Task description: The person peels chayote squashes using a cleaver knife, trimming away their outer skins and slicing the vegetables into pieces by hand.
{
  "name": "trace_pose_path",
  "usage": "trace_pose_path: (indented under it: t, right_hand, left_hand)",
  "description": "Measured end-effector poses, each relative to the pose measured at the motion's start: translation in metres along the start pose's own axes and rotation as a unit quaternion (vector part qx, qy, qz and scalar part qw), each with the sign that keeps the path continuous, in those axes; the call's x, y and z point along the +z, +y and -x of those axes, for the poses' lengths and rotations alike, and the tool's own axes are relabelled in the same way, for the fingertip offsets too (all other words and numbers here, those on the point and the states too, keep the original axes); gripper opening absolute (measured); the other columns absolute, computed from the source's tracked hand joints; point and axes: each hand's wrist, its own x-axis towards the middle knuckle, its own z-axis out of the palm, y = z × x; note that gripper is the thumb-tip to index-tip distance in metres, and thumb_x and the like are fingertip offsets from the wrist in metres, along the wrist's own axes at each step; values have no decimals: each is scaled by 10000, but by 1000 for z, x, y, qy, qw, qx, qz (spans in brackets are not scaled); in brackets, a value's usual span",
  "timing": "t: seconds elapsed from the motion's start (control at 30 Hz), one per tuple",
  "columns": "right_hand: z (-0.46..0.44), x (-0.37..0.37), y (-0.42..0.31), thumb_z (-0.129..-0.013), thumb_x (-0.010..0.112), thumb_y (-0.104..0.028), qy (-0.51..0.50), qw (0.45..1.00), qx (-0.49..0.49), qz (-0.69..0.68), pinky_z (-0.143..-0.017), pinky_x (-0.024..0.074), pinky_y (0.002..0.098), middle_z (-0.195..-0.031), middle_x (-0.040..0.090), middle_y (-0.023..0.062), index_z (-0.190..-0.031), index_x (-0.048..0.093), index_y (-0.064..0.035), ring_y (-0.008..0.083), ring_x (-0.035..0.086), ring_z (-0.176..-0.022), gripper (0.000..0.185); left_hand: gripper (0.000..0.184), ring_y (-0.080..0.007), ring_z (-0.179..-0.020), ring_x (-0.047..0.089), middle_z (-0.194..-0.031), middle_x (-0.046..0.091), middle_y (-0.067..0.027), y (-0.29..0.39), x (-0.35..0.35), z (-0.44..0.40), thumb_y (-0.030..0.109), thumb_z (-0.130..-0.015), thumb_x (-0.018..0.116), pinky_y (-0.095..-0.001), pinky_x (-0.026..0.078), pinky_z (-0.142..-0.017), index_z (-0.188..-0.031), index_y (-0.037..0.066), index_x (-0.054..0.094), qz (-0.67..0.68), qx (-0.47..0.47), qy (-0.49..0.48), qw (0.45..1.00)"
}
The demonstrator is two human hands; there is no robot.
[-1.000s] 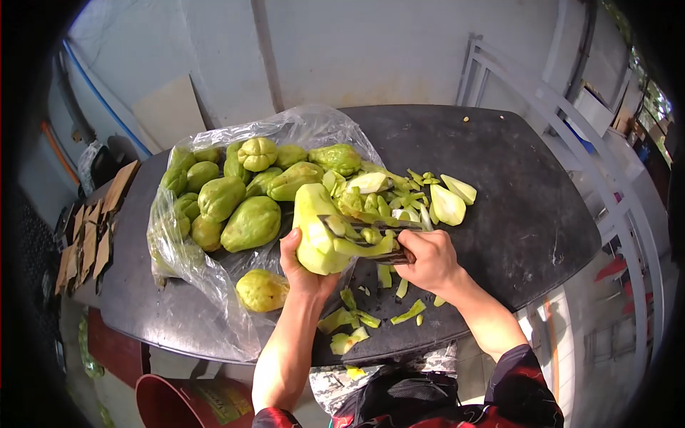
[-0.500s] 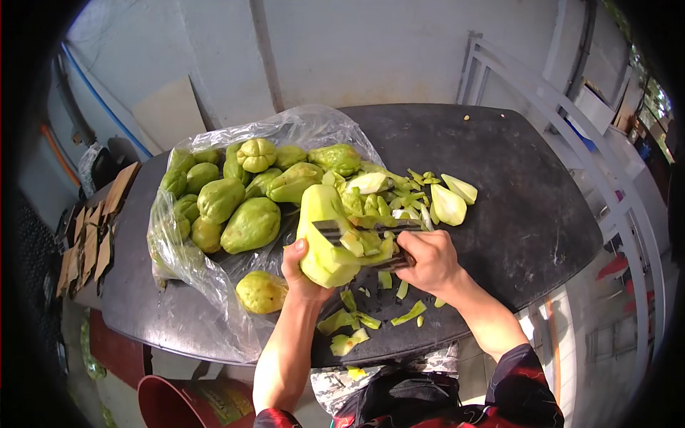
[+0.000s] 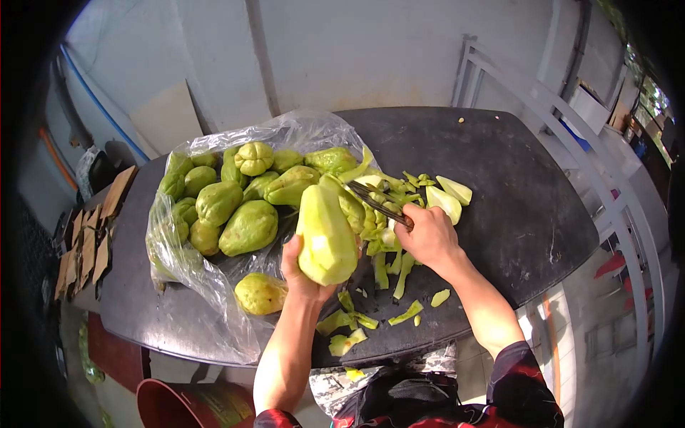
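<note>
In my left hand (image 3: 305,274) is a large peeled chayote (image 3: 326,239), pale green and held nearly upright, with fingers wrapped round its lower end. My right hand (image 3: 433,237) grips a dark-bladed knife (image 3: 374,200), its blade pointing up and left, apart from the chayote. What looks like a peel strip (image 3: 359,165) flies or hangs near the blade's tip. Green peelings (image 3: 401,274) lie on the table below and between my hands. Pale cut chayote pieces (image 3: 444,205) lie just beyond my right hand.
Unpeeled chayotes (image 3: 249,227) fill an open clear plastic bag (image 3: 207,292) on the left of the dark table (image 3: 514,185). One yellowish chayote (image 3: 260,293) lies at the bag's near edge. A red bucket (image 3: 168,403) stands below; a white metal railing (image 3: 549,100) runs along the right.
My right hand has drawn the knife off the chayote, up and slightly right. The peelings clustered at the blade have left the chayote's side, and more strips show on the table.
</note>
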Motion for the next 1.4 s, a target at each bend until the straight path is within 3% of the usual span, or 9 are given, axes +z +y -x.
trace_pose_path:
  t: [0.03, 0.17, 0.23, 0.33, 0.43, 0.57, 0.9, 1.03, 1.4]
  right_hand:
    - [0, 1, 0, -818, 688, -184, 7, 1000, 4, -14, -645, 547, 467, -713, 688, 155, -814, 640, -43, 373, 685, -702, 150]
    - [1, 1, 2, -821, 693, -187, 27, 999, 8, -30, -610, 530, 456, -689, 679, 130, -787, 621, -41, 361, 679, -676, 167]
    - [6, 0, 3, -819, 696, -181, 41, 999, 1, -36, -586, 522, 445, -659, 665, 120, -766, 605, -39, 351, 673, -650, 177]
    - [19, 5, 3, -704, 701, -106, 133, 970, -193, -60, -498, 474, 387, -556, 542, 63, -690, 484, -70, 286, 601, -524, 220]
    - [26, 8, -9, -647, 651, -107, 170, 925, -338, -23, -469, 428, 349, -552, 478, 46, -665, 459, -93, 232, 559, -499, 193]
    - [32, 7, -22, -661, 614, -86, 168, 914, -368, 32, -466, 401, 310, -549, 450, 31, -636, 450, -91, 207, 519, -489, 166]
    - [37, 10, -31, -683, 603, -99, 183, 902, -389, 42, -459, 393, 307, -540, 431, 19, -650, 477, -88, 182, 521, -498, 131]
    - [34, 14, -20, -670, 638, -89, 159, 937, -312, 13, -471, 458, 338, -559, 507, 40, -668, 461, -95, 217, 562, -487, 177]
    - [33, 10, -11, -654, 739, -113, 99, 971, -218, -15, -482, 500, 370, -577, 602, 44, -708, 518, -100, 260, 641, -530, 228]
  left_hand:
    - [773, -358, -1032, 631, -1206, 615, -171, -1, 1, 0, 640, -886, 532, -487, 531, -863, -1393, 60, 466, 43, -5, 39, 998]
    - [706, -350, -1086, 583, -1183, 615, -163, 3, 12, -7, 628, -948, 474, -475, 493, -926, -1373, 65, 493, 107, -22, 146, 983]
    - [694, -348, -1088, 577, -1178, 616, -158, 1, -4, -9, 627, -953, 469, -476, 489, -941, -1356, 65, 511, 146, -27, 114, 982]
    - [686, -347, -1095, 571, -1168, 617, -158, 4, 0, -8, 643, -950, 464, -487, 469, -1000, -1312, 66, 551, 176, -20, 98, 979]
    - [770, -316, -1051, 607, -1168, 615, -178, 6, 6, -8, 702, -904, 493, -453, 527, -918, -1314, 52, 541, 81, -4, 177, 981]
    - [789, -294, -1053, 621, -1162, 617, -180, 2, 1, -1, 697, -905, 493, -435, 546, -898, -1336, 36, 513, 172, -12, 86, 981]
    - [745, -288, -1038, 629, -1197, 608, -144, -6, -5, 1, 661, -893, 524, -445, 549, -896, -1345, 69, 513, 144, -9, 58, 988]
    - [790, -297, -1044, 633, -1171, 639, -157, -2, 9, 3, 693, -844, 558, -470, 539, -902, -1355, 92, 521, 34, 14, 166, 985]
    - [743, -253, -1188, 550, -1267, 602, -69, 2, -5, -1, 671, -808, 605, -448, 416, -1034, -1335, 150, 558, 32, 39, 136, 989]
